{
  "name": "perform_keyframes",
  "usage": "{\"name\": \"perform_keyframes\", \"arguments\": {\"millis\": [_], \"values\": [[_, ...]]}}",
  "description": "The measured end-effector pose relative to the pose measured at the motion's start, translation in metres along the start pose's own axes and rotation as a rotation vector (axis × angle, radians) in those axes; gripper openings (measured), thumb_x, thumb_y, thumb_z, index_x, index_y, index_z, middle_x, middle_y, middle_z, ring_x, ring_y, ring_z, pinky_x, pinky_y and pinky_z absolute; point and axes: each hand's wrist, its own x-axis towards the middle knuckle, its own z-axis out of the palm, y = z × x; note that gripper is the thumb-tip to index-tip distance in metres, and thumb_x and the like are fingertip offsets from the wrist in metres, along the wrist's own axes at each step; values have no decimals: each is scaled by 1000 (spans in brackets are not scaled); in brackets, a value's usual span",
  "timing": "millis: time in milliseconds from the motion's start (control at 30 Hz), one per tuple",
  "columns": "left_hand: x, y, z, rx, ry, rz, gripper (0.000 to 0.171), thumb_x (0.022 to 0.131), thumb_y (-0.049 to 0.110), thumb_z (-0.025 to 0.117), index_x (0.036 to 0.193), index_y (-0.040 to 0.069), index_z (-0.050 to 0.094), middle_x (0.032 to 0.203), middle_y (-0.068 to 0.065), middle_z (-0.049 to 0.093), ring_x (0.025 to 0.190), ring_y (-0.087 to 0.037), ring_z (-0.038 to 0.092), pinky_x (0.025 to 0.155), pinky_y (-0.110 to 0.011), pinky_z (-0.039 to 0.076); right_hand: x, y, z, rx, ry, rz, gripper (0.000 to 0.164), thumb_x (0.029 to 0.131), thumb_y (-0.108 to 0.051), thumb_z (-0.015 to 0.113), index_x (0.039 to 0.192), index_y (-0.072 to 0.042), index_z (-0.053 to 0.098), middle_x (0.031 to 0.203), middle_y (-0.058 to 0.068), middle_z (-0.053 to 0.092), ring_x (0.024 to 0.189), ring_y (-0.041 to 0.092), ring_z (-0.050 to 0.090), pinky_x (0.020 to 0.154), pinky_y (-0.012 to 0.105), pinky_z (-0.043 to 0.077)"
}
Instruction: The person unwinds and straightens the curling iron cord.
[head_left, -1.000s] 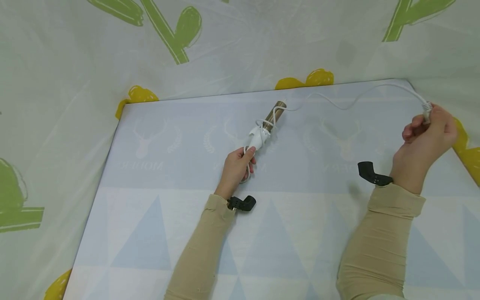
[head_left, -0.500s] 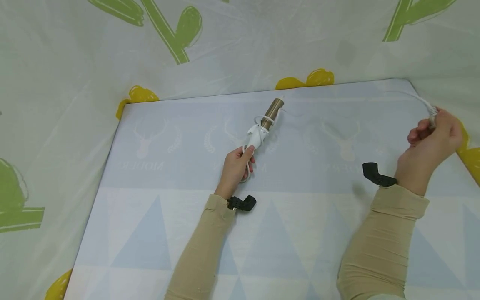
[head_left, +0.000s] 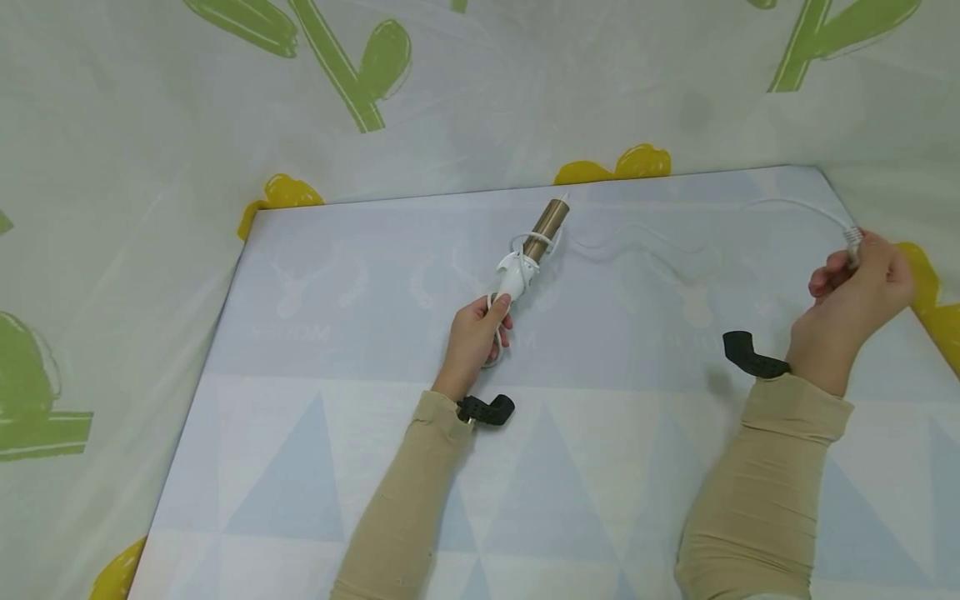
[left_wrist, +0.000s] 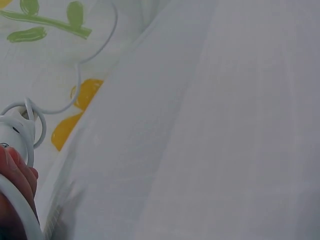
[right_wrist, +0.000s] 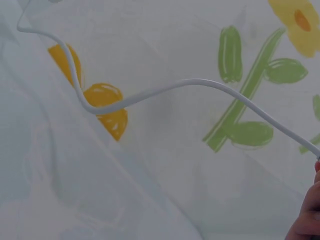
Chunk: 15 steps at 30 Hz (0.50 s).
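Observation:
In the head view my left hand (head_left: 472, 337) grips the white handle of a curling iron (head_left: 547, 227). Its gold barrel points away and to the right, and a few turns of white cord wrap round barrel and handle. Over at the right, my right hand (head_left: 855, 292) pinches the ribbed white end of the cord (head_left: 852, 237), with the plug itself hidden by the fingers. Between the hands the cord (right_wrist: 200, 81) hangs in a wavy line, clear in the right wrist view. The left wrist view catches fingers (left_wrist: 17, 172) on the handle at its left edge.
Under both hands lies a table (head_left: 270, 467) covered in a pale cloth with blue triangles and faint deer prints. Behind it hangs a whitish curtain (head_left: 495, 92) with green leaves and yellow flowers. A black wrist mount (head_left: 753, 357) sits on each forearm.
The right hand has shifted slightly right and down, then a little back left. The cord between the hands has sagged lower. My left hand stays on the curling iron.

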Motion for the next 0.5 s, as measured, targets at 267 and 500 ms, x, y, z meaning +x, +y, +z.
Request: {"name": "perform_keyframes", "arguments": {"millis": [267,500], "values": [[1,2,-1,-24,-5,-21,51,86,55,52,84,5,59,55,-4,53,38,-12,39,37,-26,34,1,0,-2,0,7,-9,18,84,-13,66,95,0,61,58,10,50,38,19,39,37,22,33],[1,3,-3,-102,-1,-4,54,86,53,54,91,-1,59,59,-4,54,38,-11,40,37,-24,35,2,-5,0,59,16,-13,18,84,-10,66,93,5,60,53,12,48,35,19,36,33,22,30]]}}
